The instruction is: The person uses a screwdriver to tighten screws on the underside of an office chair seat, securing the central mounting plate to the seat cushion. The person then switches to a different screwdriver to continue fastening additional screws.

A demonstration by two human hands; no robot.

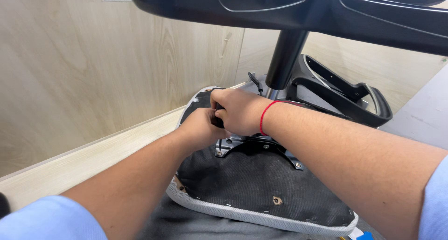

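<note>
A: What are the hands doing?

B: Both are bunching together over the upturned seat point(261, 188). The right hand point(240, 111) is wrapping its fingers tight around a dark handle point(218, 121), and the left hand point(201, 128) is curling closed just below, pressing against the same tool.

A: Which way is the tool pointing?

B: Its long axis is running nearly upright, tip downward. A thin shaft is showing under the left hand, heading to a screw point(218, 153) on the metal plate point(261, 149).

A: Where is the plate sitting?

B: On the seat's black underside, near the middle, with the post point(285, 58) rising from it toward the base point(298, 9) overhead.

A: What is hard to make out?

B: The hands are covering most of the handle, so I cannot tell its full shape, and the tip meeting the screw is too small to judge. The base is being cut off by the top edge, and the seat's near corner by the bottom edge.

A: Anything else around?

B: A black armrest point(347, 97) is lying beyond the post, partly hidden by it. A red string point(264, 116) is circling the right wrist. Nothing here is serving as a container; the seat is resting on grey cloth point(186, 223) beside a wooden wall point(93, 67)
</note>
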